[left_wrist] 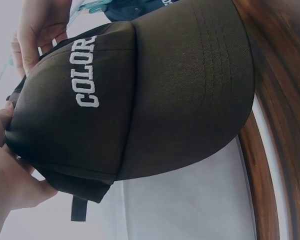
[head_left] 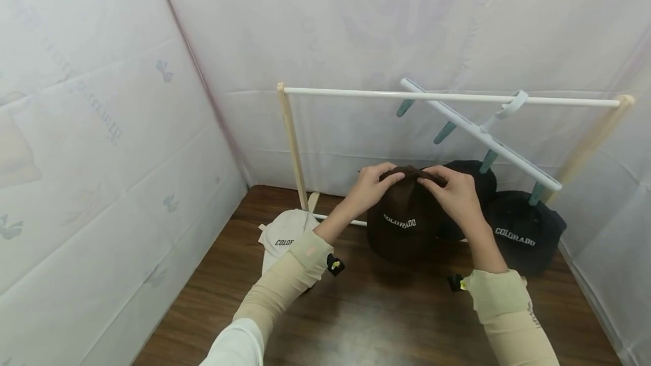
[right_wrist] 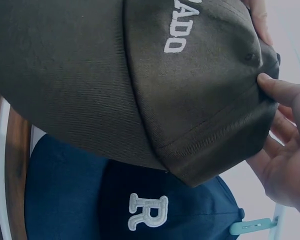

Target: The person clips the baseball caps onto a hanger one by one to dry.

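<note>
A brown cap (head_left: pixel 399 244) with white COLORADO lettering hangs between both hands, its brim pointing down. My left hand (head_left: pixel 375 190) pinches the crown near its top on the left side. On the right side of the crown, my right hand (head_left: pixel 456 194) pinches the fabric, with the thumb (right_wrist: pixel 275 87) pressed on the outside in the right wrist view. Just behind and to the right is a navy cap (right_wrist: pixel 190 200) with a white R, held by a teal clip (right_wrist: pixel 251 226). A dark COLORADO cap (head_left: pixel 524 247) hangs from the hanger's (head_left: pixel 468 126) near-end clip (head_left: pixel 536 192).
The pale blue hanger hooks over the white bar (head_left: pixel 356 93) of a rack with wooden posts (head_left: pixel 292 140). Two teal clips (head_left: pixel 445 132) toward its far end bear no cap. A white cap (head_left: pixel 285 233) lies on the wooden table (head_left: pixel 203 309), partly behind the left forearm.
</note>
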